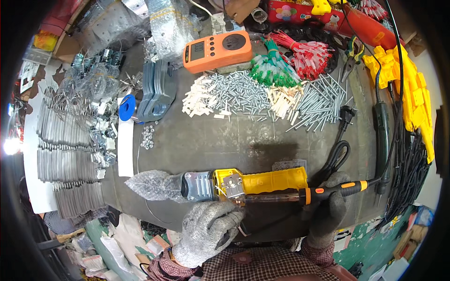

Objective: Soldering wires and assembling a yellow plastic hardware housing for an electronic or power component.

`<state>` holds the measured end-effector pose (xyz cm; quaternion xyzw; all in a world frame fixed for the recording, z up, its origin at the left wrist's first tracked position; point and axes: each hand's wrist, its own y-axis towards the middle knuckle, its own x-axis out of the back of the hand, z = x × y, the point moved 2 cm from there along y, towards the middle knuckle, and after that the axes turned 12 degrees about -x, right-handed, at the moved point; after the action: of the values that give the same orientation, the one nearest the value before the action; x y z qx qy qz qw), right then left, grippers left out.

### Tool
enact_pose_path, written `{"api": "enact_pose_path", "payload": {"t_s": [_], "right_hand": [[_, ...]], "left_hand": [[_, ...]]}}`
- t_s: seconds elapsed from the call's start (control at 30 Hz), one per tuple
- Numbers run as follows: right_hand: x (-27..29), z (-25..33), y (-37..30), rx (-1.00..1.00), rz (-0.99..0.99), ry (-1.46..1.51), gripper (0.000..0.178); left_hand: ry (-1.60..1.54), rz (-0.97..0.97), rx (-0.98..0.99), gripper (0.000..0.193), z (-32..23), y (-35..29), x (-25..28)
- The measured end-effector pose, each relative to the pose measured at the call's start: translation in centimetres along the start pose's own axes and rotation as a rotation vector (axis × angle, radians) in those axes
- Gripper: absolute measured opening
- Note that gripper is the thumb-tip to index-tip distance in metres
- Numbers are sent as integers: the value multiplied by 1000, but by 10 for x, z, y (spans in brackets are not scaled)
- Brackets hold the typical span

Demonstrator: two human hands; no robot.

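My left hand [210, 227], in a grey knit glove, has its fingers curled together beside a small metal plate [233, 185]; what they pinch is hidden. That plate sits on a yellow plastic housing [276, 181], whose left end meets a shiny metal sleeve [197, 185] partly covered in bubble wrap [152, 185]. My right hand [331, 210], gloved in darker grey, is closed around a black and orange soldering iron [335, 188]. The iron's barrel points left along the housing's near side, its tip close to my left fingers. A black power cord [340, 152] lies beyond my right hand.
An orange meter [217, 51] stands at the back, behind piles of screws [239, 93], long screws [323, 103] and red [311, 56] and green [274, 68] indicator lights. Metal rods [63, 159] and a blue spool [127, 107] lie left; yellow housings [410, 89] and a dark corded tool [382, 145] right.
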<state>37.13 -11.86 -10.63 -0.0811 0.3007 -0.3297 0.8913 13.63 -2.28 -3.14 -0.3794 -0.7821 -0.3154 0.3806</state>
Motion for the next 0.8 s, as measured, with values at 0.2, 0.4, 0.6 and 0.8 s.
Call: {"api": "enact_pose_path", "payload": {"t_s": [0.2,0.4,0.6,0.8], "right_hand": [[1,4,-8,-162,-46,77,42],[0,3,-11,-121,-109,97,42],[-13,9,-9,-128,-94,116,43],[5,1,-14,-74,-145,90,46]], "left_hand": [[-41,-7,74,46,2,4,3],[-103,-108,112,40,2,6,1],[-74,-58,125,41,3,6,4],[-110,-28,136,41,4,6,6]]}}
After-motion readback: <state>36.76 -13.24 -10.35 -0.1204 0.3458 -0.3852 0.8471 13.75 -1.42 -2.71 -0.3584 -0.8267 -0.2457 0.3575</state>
